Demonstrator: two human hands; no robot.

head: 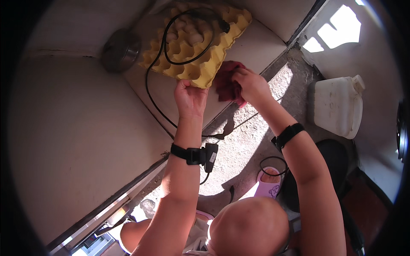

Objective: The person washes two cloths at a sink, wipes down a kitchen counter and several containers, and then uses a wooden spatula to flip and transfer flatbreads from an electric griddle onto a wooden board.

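Note:
A yellow egg tray of moulded pulp is raised and tilted over a pale tiled surface. My left hand grips its near edge, with the thumb on top. Several eggs sit in its far cups, in shadow. A black cable loops in front of the tray and runs down to the left. Just right of the tray, my right hand holds a crumpled dark red cloth over the edge of the pale surface. Black straps are around both my forearms.
A round metal container stands in the left corner by the wall. On the right, a whitish plastic jerrycan is beside the wall. Below lies a sunlit rough floor, with a pink slipper on my foot and a black round object nearby.

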